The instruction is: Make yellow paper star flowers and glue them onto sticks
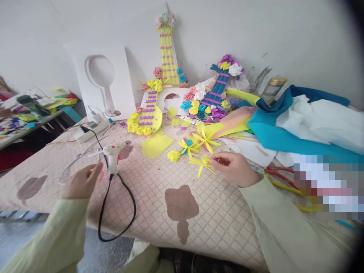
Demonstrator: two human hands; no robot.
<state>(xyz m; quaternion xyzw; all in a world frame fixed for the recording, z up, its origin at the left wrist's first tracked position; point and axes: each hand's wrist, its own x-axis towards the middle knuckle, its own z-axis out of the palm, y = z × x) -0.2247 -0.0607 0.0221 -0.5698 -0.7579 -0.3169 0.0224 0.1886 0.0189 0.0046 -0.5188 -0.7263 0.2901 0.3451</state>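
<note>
My right hand (233, 167) pinches a yellow paper flower (202, 163) by its edge, low over the tablecloth. Two more yellow flowers with narrow petals lie just behind it, the nearer flower (209, 141) on the right and another flower (190, 146) on the left over a bit of blue. Beside them is a crumpled yellow rosette (173, 156). My left hand (82, 181) is closed, thumb against the curled fingers; whether anything is between them is hidden. Just right of it stands a white hot glue gun (113, 157) with a black cord.
Decorated paper guitars, a yellow one (167, 53), a small yellow one (150, 115) and a blue one (217, 89), lean at the back. A white cut-out board (122, 79) and power strip (91, 131) stand left. Blue fabric-like sheets (273, 129) pile right. The cord loops over the front edge.
</note>
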